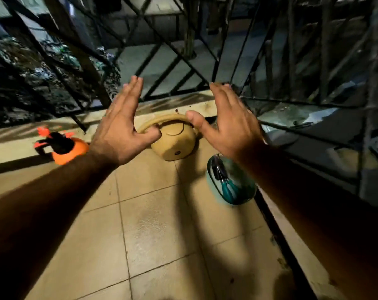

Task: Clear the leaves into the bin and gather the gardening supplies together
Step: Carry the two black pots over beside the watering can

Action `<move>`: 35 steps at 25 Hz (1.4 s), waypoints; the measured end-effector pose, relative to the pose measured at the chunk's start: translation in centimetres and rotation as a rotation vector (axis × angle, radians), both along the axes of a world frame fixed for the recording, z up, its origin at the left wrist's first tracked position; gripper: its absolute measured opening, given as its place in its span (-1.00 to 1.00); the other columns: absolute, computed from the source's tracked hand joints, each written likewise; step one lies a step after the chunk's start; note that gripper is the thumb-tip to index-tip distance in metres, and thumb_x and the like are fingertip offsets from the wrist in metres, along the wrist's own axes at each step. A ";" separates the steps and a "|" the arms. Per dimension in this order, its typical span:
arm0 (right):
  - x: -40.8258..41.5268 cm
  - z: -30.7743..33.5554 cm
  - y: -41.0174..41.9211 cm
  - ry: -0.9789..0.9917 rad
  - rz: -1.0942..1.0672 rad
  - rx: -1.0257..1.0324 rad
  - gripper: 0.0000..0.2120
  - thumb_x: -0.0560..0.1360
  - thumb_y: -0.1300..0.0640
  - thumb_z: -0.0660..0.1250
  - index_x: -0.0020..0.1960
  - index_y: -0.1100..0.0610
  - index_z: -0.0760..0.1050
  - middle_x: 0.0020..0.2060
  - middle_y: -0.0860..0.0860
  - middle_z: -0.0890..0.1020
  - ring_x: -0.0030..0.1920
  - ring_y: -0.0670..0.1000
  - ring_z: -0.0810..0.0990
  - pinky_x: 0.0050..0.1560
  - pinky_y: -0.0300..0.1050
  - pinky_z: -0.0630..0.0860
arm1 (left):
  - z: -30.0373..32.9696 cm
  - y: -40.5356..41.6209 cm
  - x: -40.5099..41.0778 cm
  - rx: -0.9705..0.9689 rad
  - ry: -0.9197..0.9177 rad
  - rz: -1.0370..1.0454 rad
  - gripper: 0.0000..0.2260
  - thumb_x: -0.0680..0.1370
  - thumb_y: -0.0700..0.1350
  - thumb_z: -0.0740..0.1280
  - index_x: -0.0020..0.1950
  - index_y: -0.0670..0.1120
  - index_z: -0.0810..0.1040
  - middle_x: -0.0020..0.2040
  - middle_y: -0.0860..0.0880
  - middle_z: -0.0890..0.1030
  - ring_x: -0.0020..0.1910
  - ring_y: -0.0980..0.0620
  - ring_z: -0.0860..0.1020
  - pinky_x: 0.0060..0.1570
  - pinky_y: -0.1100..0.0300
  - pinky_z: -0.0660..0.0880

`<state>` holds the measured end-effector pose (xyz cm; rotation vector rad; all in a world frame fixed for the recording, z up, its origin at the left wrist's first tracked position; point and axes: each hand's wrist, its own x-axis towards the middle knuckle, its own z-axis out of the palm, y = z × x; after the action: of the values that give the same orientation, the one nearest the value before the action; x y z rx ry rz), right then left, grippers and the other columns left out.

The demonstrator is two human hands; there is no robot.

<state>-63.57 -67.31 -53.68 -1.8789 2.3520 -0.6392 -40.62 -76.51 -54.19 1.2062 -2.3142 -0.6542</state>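
Beige tiled floor (157, 230) under dim light, fenced by a black metal railing (183, 57) with dark foliage beyond. Tan watering can (173, 141) lying near the railing's foot, between an orange pot (69, 152) to the left and a teal pot (231, 180) holding teal-handled tools. Left hand (121, 131) and right hand (229, 124) raised above the can, fingers straight, palms facing, gripping nothing.
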 end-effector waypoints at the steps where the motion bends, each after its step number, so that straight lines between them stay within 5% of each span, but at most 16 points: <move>1: 0.7 3.7 -0.2 -0.007 0.000 0.003 -0.09 0.52 -0.49 0.03 0.63 0.13 0.11 0.61 0.11 0.20 0.61 0.08 0.12 0.54 0.08 0.16 | 3.6 0.0 0.6 -0.009 -0.007 0.001 -0.06 0.34 0.29 0.18 0.67 0.03 0.00 0.66 0.07 0.02 0.63 0.10 -0.01 0.58 0.12 -0.02; 11: 9.1 41.0 -0.4 -0.138 0.136 -0.096 -0.09 0.52 -0.48 0.03 0.62 0.14 0.15 0.59 0.11 0.24 0.60 0.06 0.16 0.54 0.03 0.20 | 40.7 2.2 9.3 -0.102 0.064 0.082 -0.14 0.40 0.32 0.21 0.65 0.07 0.10 0.63 0.10 0.14 0.55 0.27 0.06 0.43 0.47 -0.04; 15: 13.6 51.7 0.4 -0.147 0.220 -0.173 -0.14 0.52 -0.46 0.07 0.61 0.10 0.19 0.58 0.09 0.27 0.58 0.05 0.19 0.50 -0.03 0.19 | 50.7 5.8 14.2 -0.134 0.143 0.192 -0.15 0.41 0.29 0.23 0.65 0.00 0.14 0.63 0.06 0.19 0.59 0.18 0.12 0.55 0.24 0.07; 22: 21.8 61.2 3.6 -0.139 0.491 -0.205 -0.09 0.48 -0.54 -0.01 0.62 0.06 0.18 0.60 0.01 0.24 0.62 0.00 0.09 0.58 0.04 0.12 | 60.5 13.7 22.9 -0.265 0.093 0.426 -0.14 0.45 0.34 0.21 0.65 -0.02 0.11 0.64 -0.01 0.13 0.62 0.08 0.04 0.56 0.19 -0.04; 27: 26.6 61.9 5.7 -0.106 0.699 -0.178 -0.10 0.49 -0.55 -0.03 0.61 0.03 0.21 0.61 0.01 0.21 0.63 0.00 0.05 0.59 0.04 0.05 | 62.1 22.6 28.6 -0.292 -0.106 0.666 -0.10 0.48 0.49 0.09 0.67 -0.01 0.02 0.66 0.05 0.01 0.63 0.09 -0.08 0.59 0.10 -0.14; 35: 39.8 63.3 8.0 -0.123 0.974 -0.152 -0.07 0.47 -0.59 -0.05 0.61 0.02 0.20 0.60 0.00 0.23 0.62 0.00 0.08 0.57 0.03 0.09 | 64.1 36.5 43.4 -0.338 -0.178 1.130 -0.07 0.45 0.49 0.13 0.65 -0.06 0.12 0.65 -0.04 0.14 0.63 -0.02 0.05 0.58 0.08 -0.07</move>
<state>-23.80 -59.35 9.63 -2.5730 1.0758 -0.7551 2.77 -39.97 9.93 2.0909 -1.3670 0.2458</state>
